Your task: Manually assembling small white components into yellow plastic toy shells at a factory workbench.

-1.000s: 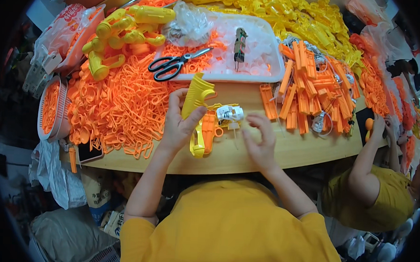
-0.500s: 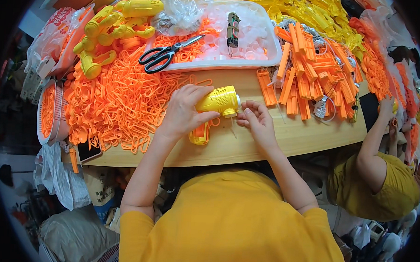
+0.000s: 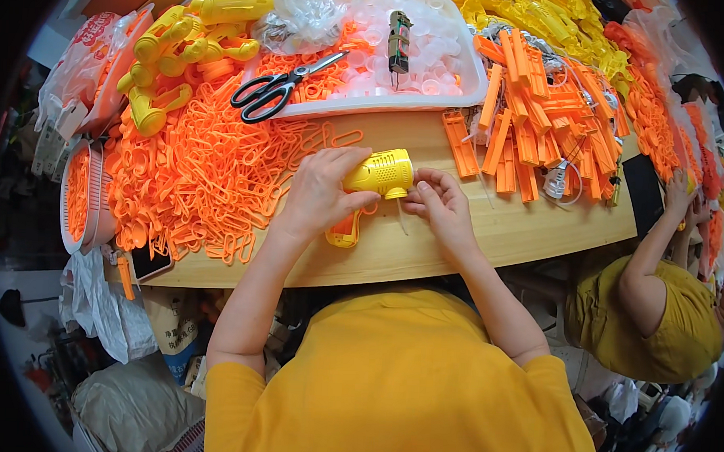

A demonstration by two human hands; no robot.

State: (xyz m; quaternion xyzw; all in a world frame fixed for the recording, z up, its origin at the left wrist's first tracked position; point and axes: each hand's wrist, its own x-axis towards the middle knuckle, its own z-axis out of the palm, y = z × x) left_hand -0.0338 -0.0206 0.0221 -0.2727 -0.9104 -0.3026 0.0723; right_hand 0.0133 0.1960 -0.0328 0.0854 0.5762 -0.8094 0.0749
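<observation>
My left hand (image 3: 323, 192) is closed round a yellow gun-shaped plastic toy (image 3: 388, 174). Its barrel has small vent holes and lies level, pointing right. An orange-trimmed yellow handle (image 3: 344, 230) shows below my left thumb. A thin pale wire (image 3: 402, 218) hangs under the barrel. At the barrel's right end, the fingers of my right hand (image 3: 442, 207) are pinched together at a white round end piece, now mostly hidden by them. Both hands are just above the wooden table (image 3: 393, 260).
Orange plastic clips (image 3: 203, 170) are heaped at left, below yellow toy shells (image 3: 163, 52). Black-handled scissors (image 3: 283, 87) lie on the white tray (image 3: 383, 104) of clear caps. Orange battery-box parts (image 3: 536, 120) with wires are piled at right. Another person (image 3: 649, 311) sits at far right.
My right fingers have closed in on the barrel's end, covering most of the white end piece. My left hand keeps its hold. The view has shifted slightly.
</observation>
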